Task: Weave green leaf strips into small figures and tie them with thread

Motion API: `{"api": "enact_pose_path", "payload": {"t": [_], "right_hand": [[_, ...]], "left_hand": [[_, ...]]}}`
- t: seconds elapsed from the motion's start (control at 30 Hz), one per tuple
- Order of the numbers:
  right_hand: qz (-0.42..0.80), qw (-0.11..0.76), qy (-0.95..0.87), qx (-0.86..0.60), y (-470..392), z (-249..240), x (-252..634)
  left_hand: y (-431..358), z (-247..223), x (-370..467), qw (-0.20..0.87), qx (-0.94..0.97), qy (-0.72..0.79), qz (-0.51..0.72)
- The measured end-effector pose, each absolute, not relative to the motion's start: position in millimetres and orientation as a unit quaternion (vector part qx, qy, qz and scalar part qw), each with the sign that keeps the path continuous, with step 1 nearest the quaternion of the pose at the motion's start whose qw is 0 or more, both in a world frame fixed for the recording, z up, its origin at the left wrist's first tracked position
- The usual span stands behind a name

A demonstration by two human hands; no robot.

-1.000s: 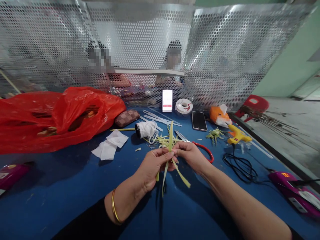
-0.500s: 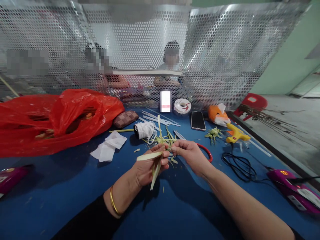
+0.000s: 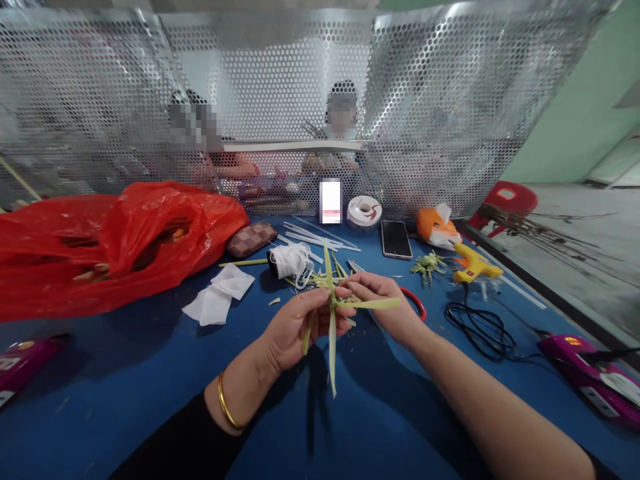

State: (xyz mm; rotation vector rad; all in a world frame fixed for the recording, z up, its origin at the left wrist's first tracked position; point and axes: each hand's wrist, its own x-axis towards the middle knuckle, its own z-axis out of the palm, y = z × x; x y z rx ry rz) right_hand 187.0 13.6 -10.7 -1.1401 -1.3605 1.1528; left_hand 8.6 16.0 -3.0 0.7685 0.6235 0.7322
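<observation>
Near the middle of the table, my left hand pinches several pale green leaf strips where they cross in a small knot. One strip points up, one hangs down, and another runs right across the front of my right hand. My right hand's fingers are bent together beside the knot, gripping the strips from the right; its fingertips are partly hidden. Behind the hands lie loose green scraps and scissors with a red handle, partly covered by my right hand. A spool of white string lies just beyond my left hand.
Left are a red plastic bag, white tissue and a checkered pouch. Right are a phone, a leaf bundle, a yellow glue gun and its black cord. Behind stand a ribbon roll and perforated screen.
The strips have turned in my hands: one that pointed left now points right, and the hanging one faces me. My left thumb has moved up to the knot.
</observation>
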Motion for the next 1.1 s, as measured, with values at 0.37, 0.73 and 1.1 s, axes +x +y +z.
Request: {"api": "enact_pose_path", "payload": {"t": [0.37, 0.73, 1.1], "right_hand": [[0.485, 0.41, -0.629, -0.448, 7, -2, 194], [-0.186, 0.305, -0.893, -0.274, -24, -13, 164], [-0.244, 0.18, -0.93, -0.206, -22, -6, 165]], "left_hand": [[3, -15, 24, 0.656, 0.597, 0.41, 0.212], [13, -14, 19, 0.719, 0.376, 0.463, 0.356], [27, -17, 12, 0.773, 0.334, 0.394, 0.37]]}}
